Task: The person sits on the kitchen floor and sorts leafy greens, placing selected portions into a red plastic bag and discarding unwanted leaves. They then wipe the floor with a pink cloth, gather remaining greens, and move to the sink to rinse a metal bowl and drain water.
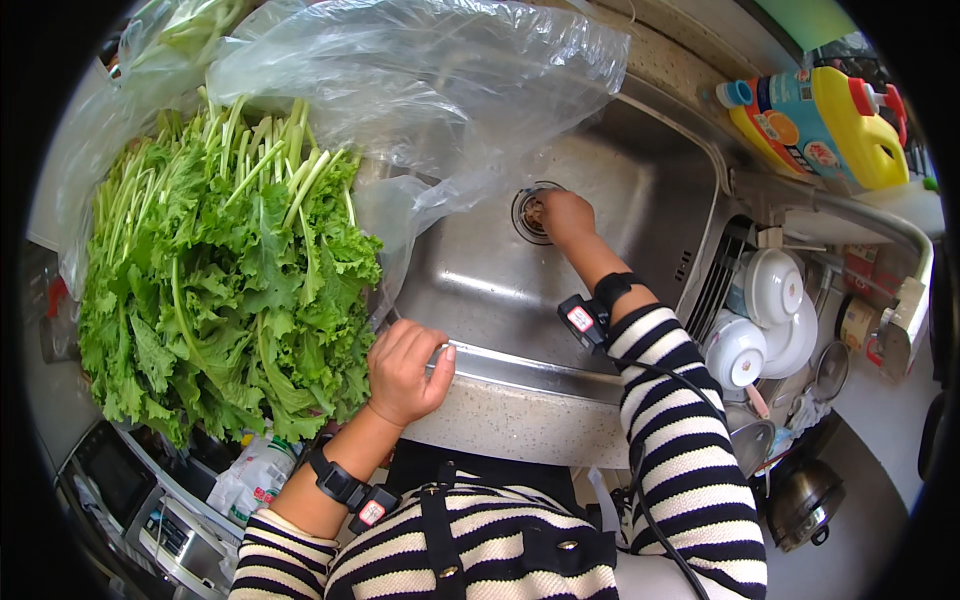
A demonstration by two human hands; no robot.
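Note:
My right hand (568,217) reaches down to the drain strainer (527,226) in the stainless-steel sink (480,307). Its fingertips are hidden at the strainer's right side, so a grip cannot be made out. Brownish scraps (533,213) lie in the strainer. At the sink's near left corner, my left hand (409,371) rests by the rim with curled fingers and the thumb apart; its underside is hidden. Just left of it is a large heap of leafy greens (232,292), stalks towards the far side. A clear plastic bag (450,97) spreads behind the heap and hangs over the sink's left part.
A yellow detergent jug (855,127) lies on its side at the back right. A metal faucet (862,206) stretches along the right. Below it, white bowls (739,360) sit by a plate, strainers and a metal kettle (806,502). A wrist-device cable (664,529) runs along my right sleeve.

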